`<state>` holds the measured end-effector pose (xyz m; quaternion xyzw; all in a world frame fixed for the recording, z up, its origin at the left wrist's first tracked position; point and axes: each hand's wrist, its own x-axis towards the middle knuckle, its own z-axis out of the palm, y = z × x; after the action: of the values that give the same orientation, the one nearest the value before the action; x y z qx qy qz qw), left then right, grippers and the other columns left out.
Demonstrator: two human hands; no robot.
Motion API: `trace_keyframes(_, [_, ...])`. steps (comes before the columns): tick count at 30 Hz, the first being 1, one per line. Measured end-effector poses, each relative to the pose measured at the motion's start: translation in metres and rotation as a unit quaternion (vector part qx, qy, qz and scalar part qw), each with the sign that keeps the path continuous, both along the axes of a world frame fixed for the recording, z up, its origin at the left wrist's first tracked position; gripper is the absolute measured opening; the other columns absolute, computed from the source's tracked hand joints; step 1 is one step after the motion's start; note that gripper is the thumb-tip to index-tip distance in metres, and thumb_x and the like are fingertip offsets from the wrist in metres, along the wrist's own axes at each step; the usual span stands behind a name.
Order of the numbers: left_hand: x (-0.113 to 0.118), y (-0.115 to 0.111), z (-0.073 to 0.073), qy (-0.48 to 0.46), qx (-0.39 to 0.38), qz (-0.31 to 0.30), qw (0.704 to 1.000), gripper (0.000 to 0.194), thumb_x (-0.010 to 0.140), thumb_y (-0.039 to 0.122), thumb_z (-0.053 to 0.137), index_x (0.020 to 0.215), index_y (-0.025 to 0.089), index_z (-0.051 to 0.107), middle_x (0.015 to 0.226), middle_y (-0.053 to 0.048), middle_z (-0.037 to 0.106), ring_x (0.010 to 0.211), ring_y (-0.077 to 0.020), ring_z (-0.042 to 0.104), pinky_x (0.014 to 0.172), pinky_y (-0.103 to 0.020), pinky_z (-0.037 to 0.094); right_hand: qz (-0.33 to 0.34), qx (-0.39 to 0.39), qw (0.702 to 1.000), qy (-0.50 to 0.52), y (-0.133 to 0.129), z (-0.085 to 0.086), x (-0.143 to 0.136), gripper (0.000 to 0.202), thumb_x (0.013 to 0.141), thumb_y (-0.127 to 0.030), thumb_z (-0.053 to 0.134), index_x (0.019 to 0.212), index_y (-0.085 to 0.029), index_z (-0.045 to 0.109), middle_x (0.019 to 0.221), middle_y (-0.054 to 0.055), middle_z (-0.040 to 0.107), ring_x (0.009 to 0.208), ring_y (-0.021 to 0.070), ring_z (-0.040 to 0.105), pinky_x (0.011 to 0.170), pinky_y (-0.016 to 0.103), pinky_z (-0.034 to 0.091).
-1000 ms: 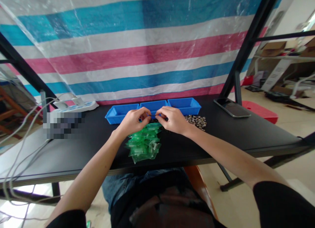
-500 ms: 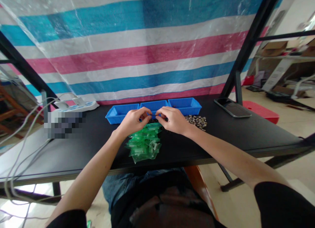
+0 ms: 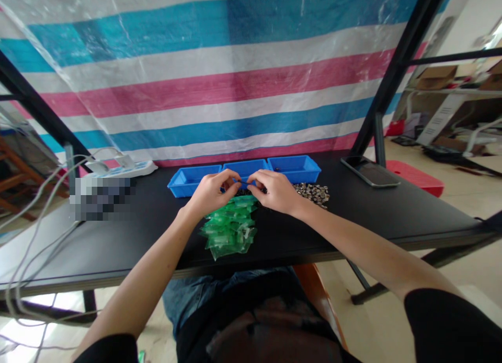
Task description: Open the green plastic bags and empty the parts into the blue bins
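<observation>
My left hand (image 3: 217, 191) and my right hand (image 3: 273, 191) face each other in front of the middle blue tray (image 3: 245, 169). The fingers of both are pinched together; something small and dark seems to lie between them, too small to name. Just below the hands, a pile of green plastic bags (image 3: 229, 228) lies on the black table (image 3: 290, 237). Small metallic parts (image 3: 316, 193) form a heap to the right of my right hand, and some dark ones show under the hands.
Beside the middle tray stand a left blue tray (image 3: 188, 181) and a right blue tray (image 3: 296, 169). A phone (image 3: 371, 172) lies at the right. A white power strip (image 3: 135, 169) with cables is at the left. Behind hangs a striped sheet (image 3: 235, 86).
Both hands stay in place, with only a slight shift of the fingertips. The bags, trays and metallic parts look unchanged.
</observation>
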<state>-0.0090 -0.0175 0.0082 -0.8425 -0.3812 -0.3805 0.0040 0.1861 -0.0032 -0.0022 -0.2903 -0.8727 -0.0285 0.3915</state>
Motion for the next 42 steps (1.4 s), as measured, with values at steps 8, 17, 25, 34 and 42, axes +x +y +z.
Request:
trace_keyframes(8, [0.002, -0.001, 0.0, 0.002, -0.006, 0.009, 1.0, 0.016, 0.082, 0.029, 0.051, 0.09, 0.017, 0.058, 0.062, 0.003, 0.061, 0.056, -0.0093, 0.057, 0.058, -0.019, 0.045, -0.011, -0.016, 1.0, 0.003, 0.001, -0.001, -0.001, 0.01, 0.083, -0.02, 0.053, 0.087, -0.016, 0.06, 0.07, 0.002, 0.058, 0.065, 0.0129, 0.051, 0.062, 0.024, 0.036])
trace_keyframes(17, [0.002, -0.001, -0.001, 0.004, -0.015, 0.014, 1.0, 0.015, 0.082, 0.027, 0.051, 0.092, 0.018, 0.057, 0.063, 0.003, 0.061, 0.057, -0.009, 0.056, 0.058, -0.019, 0.044, 0.011, -0.04, 0.999, 0.025, 0.002, -0.001, -0.001, 0.008, 0.082, -0.019, 0.054, 0.084, -0.015, 0.059, 0.069, 0.001, 0.058, 0.063, 0.0117, 0.051, 0.06, 0.022, 0.036])
trace_keyframes(25, [0.003, -0.002, -0.001, -0.004, -0.021, 0.008, 1.0, 0.016, 0.083, 0.027, 0.049, 0.093, 0.018, 0.057, 0.062, 0.004, 0.061, 0.055, -0.0085, 0.056, 0.056, -0.018, 0.043, 0.025, -0.048, 0.998, 0.028, 0.005, -0.004, -0.001, 0.012, 0.083, -0.019, 0.052, 0.09, -0.014, 0.061, 0.069, 0.001, 0.057, 0.063, 0.0115, 0.051, 0.06, 0.022, 0.037])
trace_keyframes(34, [0.005, -0.001, 0.0, 0.014, -0.053, 0.007, 0.998, 0.019, 0.083, 0.029, 0.048, 0.096, 0.018, 0.056, 0.064, 0.003, 0.062, 0.056, -0.0097, 0.056, 0.058, -0.02, 0.044, 0.025, -0.05, 0.998, 0.032, 0.005, -0.002, 0.0, 0.008, 0.081, -0.018, 0.051, 0.079, -0.015, 0.059, 0.07, 0.002, 0.057, 0.063, 0.0116, 0.052, 0.059, 0.022, 0.037])
trace_keyframes(42, [-0.006, 0.012, -0.007, 0.107, -0.073, 0.035, 0.991, 0.019, 0.083, 0.027, 0.047, 0.09, 0.018, 0.062, 0.085, -0.003, 0.065, 0.07, -0.014, 0.059, 0.065, -0.026, 0.046, -0.04, -0.001, 0.997, 0.073, 0.027, 0.005, 0.021, 0.011, 0.08, -0.02, 0.05, 0.075, -0.015, 0.059, 0.064, 0.001, 0.053, 0.059, 0.0116, 0.048, 0.059, 0.024, 0.037])
